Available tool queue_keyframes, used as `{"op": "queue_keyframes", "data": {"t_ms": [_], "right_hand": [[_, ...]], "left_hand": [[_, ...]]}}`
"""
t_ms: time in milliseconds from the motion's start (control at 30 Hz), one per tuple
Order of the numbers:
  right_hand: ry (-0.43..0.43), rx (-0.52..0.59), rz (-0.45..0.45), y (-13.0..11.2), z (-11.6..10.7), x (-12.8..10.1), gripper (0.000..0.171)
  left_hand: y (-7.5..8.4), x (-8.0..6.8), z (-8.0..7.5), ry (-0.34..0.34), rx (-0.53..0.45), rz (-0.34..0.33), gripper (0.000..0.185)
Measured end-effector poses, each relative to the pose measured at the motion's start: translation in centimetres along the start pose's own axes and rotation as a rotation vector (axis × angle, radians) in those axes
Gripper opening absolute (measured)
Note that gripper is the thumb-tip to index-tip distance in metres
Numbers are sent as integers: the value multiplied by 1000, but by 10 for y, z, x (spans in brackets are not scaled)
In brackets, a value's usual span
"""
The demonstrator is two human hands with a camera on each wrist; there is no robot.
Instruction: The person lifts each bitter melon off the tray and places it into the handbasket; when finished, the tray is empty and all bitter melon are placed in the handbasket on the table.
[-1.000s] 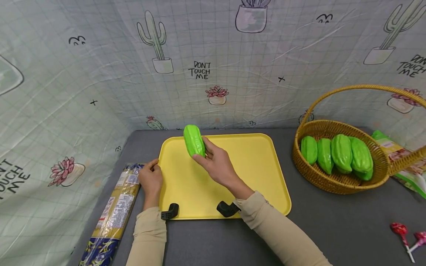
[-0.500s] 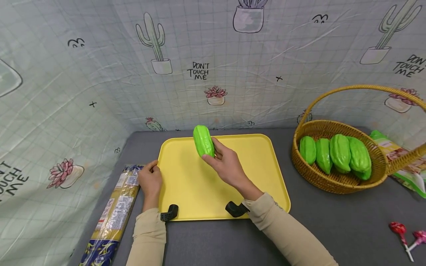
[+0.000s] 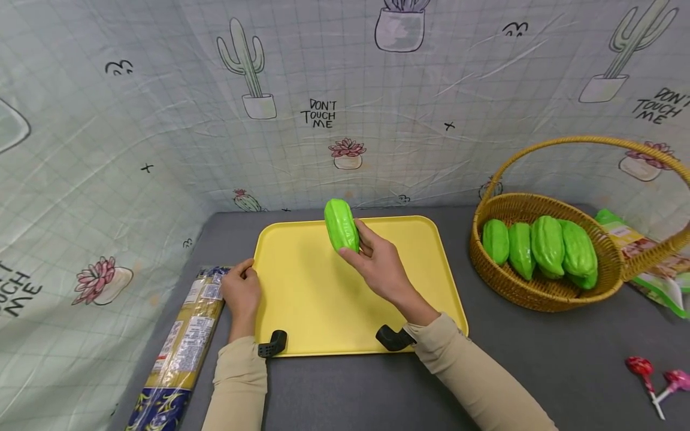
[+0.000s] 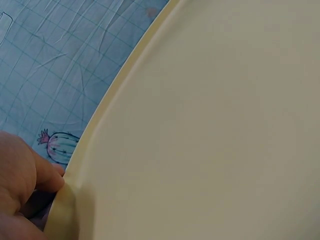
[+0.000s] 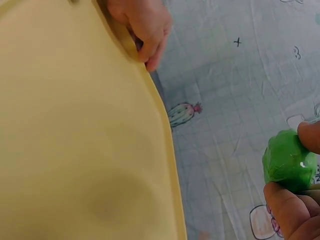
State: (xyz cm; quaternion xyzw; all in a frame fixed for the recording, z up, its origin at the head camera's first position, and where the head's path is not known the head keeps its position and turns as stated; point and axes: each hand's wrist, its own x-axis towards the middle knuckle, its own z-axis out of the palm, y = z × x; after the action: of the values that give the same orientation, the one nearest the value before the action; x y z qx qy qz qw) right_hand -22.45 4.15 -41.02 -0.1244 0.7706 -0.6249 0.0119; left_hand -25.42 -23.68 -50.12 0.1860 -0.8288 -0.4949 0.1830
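My right hand (image 3: 377, 263) grips a green ridged chayote-like fruit (image 3: 342, 225) and holds it upright in the air over the far part of the yellow tray (image 3: 318, 299). The right wrist view shows the same fruit (image 5: 289, 161) pinched between my fingertips (image 5: 280, 200). My left hand (image 3: 241, 290) rests at the tray's left edge, fingers curled on the rim; in the left wrist view its fingers (image 4: 25, 175) touch the tray rim (image 4: 67, 200).
A wicker basket (image 3: 544, 299) with a tall handle stands at the right and holds several green fruits (image 3: 544, 245). A long spaghetti packet (image 3: 183, 341) lies left of the tray. Two lollipops (image 3: 652, 377) and a snack bag (image 3: 647, 257) lie at the far right.
My right hand has carried the green fruit to the right above the tray. The left hand has stayed at the tray's left edge.
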Motion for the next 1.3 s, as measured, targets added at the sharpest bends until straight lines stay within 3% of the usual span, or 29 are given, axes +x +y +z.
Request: {"op": "queue_keyframes", "data": {"t_ms": [733, 1300], "right_hand": [[56, -30, 4, 13, -25, -13, 78], [147, -71, -1, 27, -56, -30, 78]], "left_hand": [[2, -1, -2, 7, -2, 9, 34], [-1, 0, 2, 7, 8, 1, 35]]}}
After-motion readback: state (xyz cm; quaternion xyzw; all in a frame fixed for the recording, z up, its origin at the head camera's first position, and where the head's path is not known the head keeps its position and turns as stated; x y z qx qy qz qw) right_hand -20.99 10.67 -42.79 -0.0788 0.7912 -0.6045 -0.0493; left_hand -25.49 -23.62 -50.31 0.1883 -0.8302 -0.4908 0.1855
